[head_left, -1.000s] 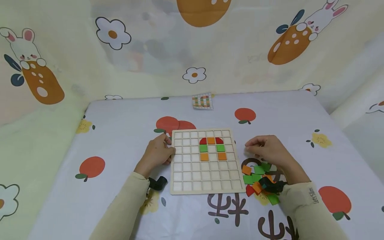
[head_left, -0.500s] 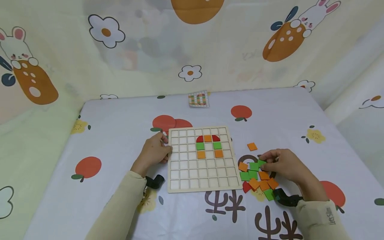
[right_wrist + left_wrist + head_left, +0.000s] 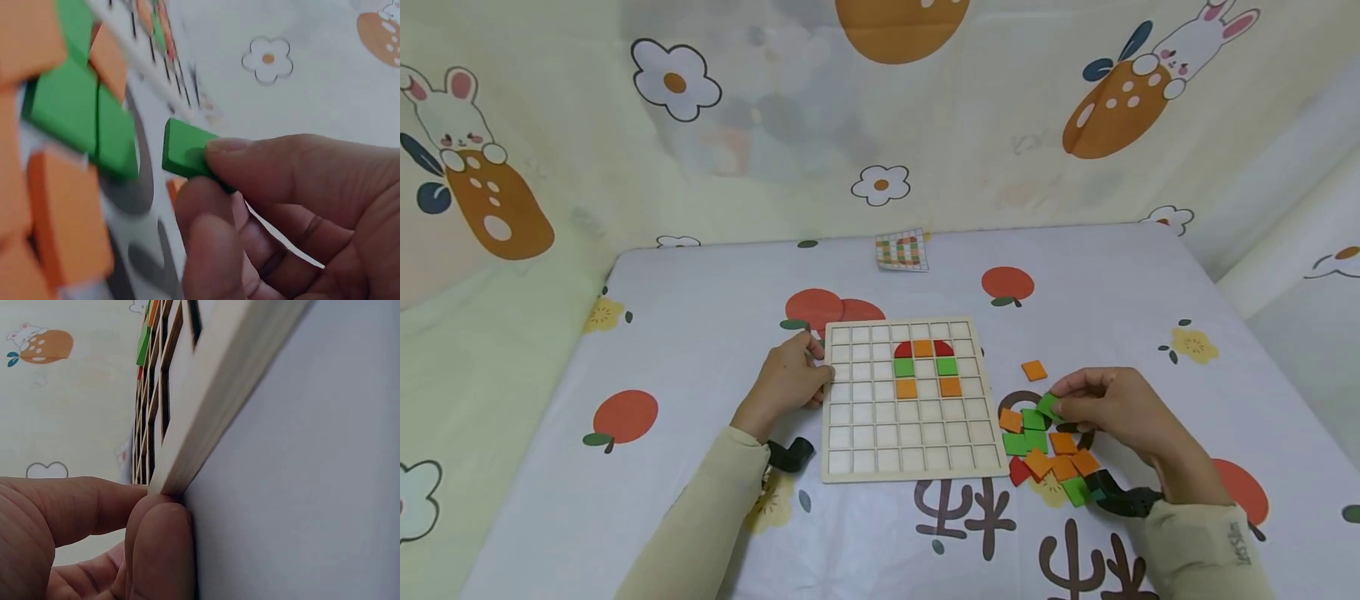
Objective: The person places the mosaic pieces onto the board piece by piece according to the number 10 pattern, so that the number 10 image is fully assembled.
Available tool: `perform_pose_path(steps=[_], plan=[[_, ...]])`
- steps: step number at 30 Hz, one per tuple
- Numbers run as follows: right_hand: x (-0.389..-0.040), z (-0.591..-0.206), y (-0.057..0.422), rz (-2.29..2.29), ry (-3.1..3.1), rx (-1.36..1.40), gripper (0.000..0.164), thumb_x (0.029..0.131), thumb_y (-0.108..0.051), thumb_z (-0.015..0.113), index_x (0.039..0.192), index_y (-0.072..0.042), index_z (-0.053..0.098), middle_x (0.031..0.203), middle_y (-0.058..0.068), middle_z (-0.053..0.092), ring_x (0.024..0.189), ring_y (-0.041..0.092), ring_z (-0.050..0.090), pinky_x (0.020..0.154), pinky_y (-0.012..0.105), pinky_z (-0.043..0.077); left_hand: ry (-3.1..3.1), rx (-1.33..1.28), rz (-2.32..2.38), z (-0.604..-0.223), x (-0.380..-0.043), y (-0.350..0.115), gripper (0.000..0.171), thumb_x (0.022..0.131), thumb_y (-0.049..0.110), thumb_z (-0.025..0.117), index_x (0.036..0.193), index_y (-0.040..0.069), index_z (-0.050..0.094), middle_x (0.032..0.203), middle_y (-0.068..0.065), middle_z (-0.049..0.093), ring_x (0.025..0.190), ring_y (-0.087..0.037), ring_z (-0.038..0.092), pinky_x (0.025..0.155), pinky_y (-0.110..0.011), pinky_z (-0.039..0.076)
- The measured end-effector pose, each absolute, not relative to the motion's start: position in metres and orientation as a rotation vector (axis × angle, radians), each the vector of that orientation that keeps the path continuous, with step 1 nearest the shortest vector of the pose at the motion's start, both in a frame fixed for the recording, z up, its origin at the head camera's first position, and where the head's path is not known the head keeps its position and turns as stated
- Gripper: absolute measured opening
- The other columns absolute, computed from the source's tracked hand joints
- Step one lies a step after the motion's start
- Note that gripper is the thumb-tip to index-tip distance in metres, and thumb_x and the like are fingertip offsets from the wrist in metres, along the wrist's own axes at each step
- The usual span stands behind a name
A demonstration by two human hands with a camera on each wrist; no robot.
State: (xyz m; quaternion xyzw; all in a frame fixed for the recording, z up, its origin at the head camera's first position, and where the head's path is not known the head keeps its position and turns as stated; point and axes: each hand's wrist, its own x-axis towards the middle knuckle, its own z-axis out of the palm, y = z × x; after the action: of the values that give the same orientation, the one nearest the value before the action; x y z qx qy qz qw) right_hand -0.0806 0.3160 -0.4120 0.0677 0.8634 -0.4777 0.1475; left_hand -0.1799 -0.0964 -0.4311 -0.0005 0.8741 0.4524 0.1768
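A square wooden grid board (image 3: 865, 415) lies on the table. In it sit two red quarter-round tiles, green tiles and orange tiles, forming an arch in its upper right part. My left hand (image 3: 784, 379) grips the board's left edge; in the left wrist view thumb and fingertips (image 3: 164, 540) meet at that edge. My right hand (image 3: 1123, 412) pinches a green square tile (image 3: 186, 147) between thumb and fingers, just over the loose tiles. That pile of green and orange tiles (image 3: 1063, 468), with a red one (image 3: 1018, 472), lies right of the board.
A single orange tile (image 3: 1033, 370) lies apart, beyond the pile. Near the table's back edge stands a small card (image 3: 902, 251) printed with a coloured grid pattern. A patterned cloth covers the table and a printed curtain hangs behind.
My right hand has moved back from beside the board to the pile and picked up a green tile. The lone orange tile now shows uncovered. My left hand stays at the board's edge.
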Motion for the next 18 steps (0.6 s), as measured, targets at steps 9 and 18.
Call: perform_pose_path(steps=[9,18], plan=[[-0.100,-0.409,0.280,-1.438,2.389,0.033,0.026,0.095,-0.012,0.073,0.116,0.003,0.073,0.103,0.012,0.075,0.082,0.024,0.068,0.071,0.034,0.061,2.482,0.004,1.291,-0.433,-0.179,-0.097,0.021,0.093,0.009,0.069,0.109,0.005,0.056,0.087,-0.013,0.063,0.058,-0.018,0.068,0.054,-0.028,0.060],[-0.120,-0.414,0.246,-1.469,2.310,-0.074,0.018,0.092,-0.006,0.075,0.107,0.004,0.075,0.101,0.014,0.075,0.080,0.023,0.069,0.073,0.030,0.062,2.497,0.019,1.285,-0.432,-0.179,-0.097,0.022,0.093,0.009,0.070,0.109,0.004,0.056,0.086,-0.013,0.063,0.056,-0.018,0.067,0.053,-0.029,0.059]])
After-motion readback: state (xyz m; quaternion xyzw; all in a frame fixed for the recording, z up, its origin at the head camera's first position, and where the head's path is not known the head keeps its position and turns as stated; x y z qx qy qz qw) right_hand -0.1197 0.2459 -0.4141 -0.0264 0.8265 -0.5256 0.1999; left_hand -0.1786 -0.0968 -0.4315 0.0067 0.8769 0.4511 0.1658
